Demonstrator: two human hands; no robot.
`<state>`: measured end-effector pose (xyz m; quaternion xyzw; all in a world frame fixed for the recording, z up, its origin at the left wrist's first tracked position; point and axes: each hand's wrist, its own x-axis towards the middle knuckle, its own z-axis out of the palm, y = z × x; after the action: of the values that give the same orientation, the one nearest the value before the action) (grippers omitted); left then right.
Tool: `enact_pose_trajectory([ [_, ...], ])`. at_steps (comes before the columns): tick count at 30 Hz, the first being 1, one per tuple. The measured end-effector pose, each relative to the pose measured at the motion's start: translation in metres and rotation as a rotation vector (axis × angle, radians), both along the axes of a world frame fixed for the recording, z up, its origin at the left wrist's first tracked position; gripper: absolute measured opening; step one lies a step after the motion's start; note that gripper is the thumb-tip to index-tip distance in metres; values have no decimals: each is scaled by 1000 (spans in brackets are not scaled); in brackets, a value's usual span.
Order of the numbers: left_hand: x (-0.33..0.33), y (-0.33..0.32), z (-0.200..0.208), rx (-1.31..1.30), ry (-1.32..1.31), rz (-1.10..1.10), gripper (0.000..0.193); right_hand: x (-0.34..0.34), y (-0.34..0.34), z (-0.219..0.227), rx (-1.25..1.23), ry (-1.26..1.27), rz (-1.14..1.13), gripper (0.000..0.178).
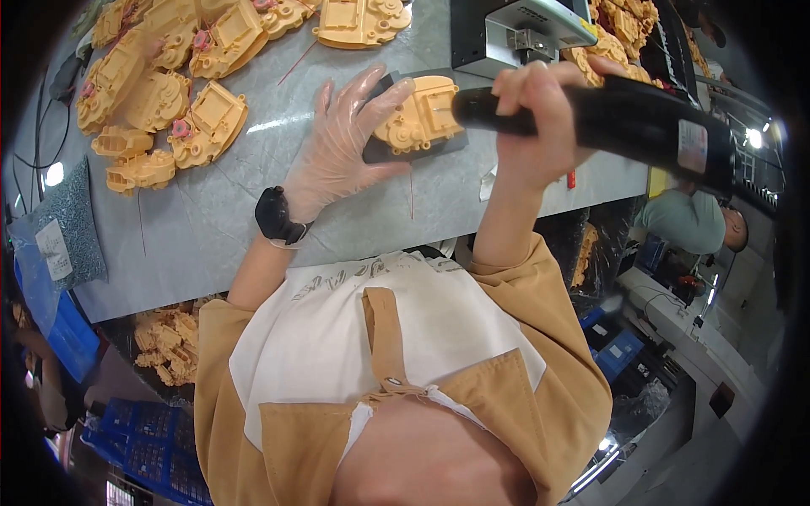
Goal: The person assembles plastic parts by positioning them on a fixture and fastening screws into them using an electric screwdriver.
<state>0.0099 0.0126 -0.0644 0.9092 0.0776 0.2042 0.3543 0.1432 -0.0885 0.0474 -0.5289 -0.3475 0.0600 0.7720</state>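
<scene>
A yellow plastic housing [424, 111] with a round, gear-like end sits on a dark square block [439, 145] on the table. My left hand [342, 139], in a clear glove, lies spread at its left side. The forefinger reaches onto the housing and the thumb stretches along the block's near edge. In my right hand [544, 118], ungloved, is a long black electric screwdriver [633, 122] with a pale label. Its narrow end points left, over the right side of the housing; the bit cannot be made out. A thin red wire [412, 190] trails toward me below the block.
Several similar yellow housings [224, 122], some with pink parts, cover the table's left and back. A grey-black machine [523, 38] stands behind the screwdriver. At left lies a bag of small dark pieces [67, 223]. Blue crates [148, 447] stand below; another person [692, 221] is at right.
</scene>
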Motion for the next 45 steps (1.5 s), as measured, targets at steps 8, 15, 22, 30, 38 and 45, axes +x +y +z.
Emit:
enact_pose_trajectory([
  [8,-6,7,3,-141,-106,74,88,0,30,-13,97,-85,160,44],
  [15,-5,5,-3,-77,-90,91,82,-1,43,-22,-71,-145,120,41],
  [22,-9,8,-2,-120,-89,122,77,-1,49,-26,-114,-137,147,37],
  [30,-4,5,2,-116,-36,102,71,-8,51,-30,-54,-81,124,39],
  [38,-4,-7,8,38,7,222,58,-14,32,-22,58,110,-72,29],
  [45,-2,-9,23,-445,-418,387,53,10,-47,36,479,88,112,27],
])
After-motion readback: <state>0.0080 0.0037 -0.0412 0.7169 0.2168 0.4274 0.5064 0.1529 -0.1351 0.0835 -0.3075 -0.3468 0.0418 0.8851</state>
